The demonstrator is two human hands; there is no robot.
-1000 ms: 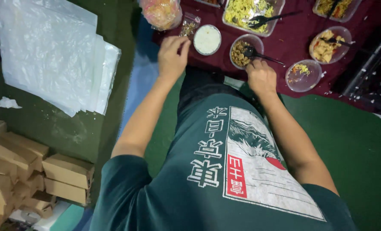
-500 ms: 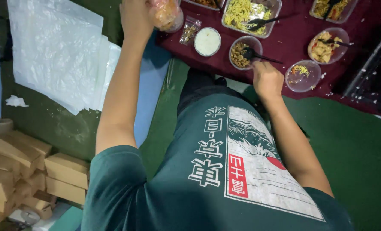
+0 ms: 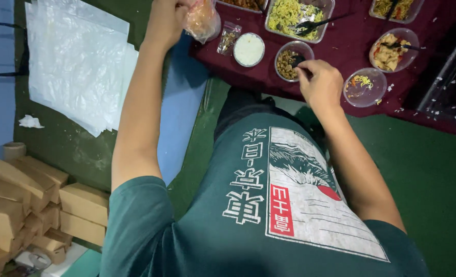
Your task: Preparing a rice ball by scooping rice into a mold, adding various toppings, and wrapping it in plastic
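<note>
Entry, food-packing station: the person's right hand (image 3: 320,82) is pinching the dark handle of a spoon (image 3: 295,60), fingers closed on it, the bowl of the spoon sitting in a small round container of brown filling (image 3: 288,57) just beside the hand, on the left. The left hand (image 3: 167,18) is raised at the far left, closed around the neck of a clear plastic bag (image 3: 202,20) already holding some orange-tinted food; the bag is hanging below the fist, apart from the spoon, with a small sachet (image 3: 228,38) and a round tub of white sauce (image 3: 249,49) lying between them. Step in hand, judged: scooping a portion for the bag. The next move is likely calling for a level lift of the loaded spoon leftward across the white tub, with the bag's mouth held open. Further out, a tray of yellow noodles (image 3: 289,13) is resting on the dark red cloth (image 3: 340,46); clear sheets (image 3: 79,61) are lying far left, brown cartons (image 3: 28,195) near left.
</note>
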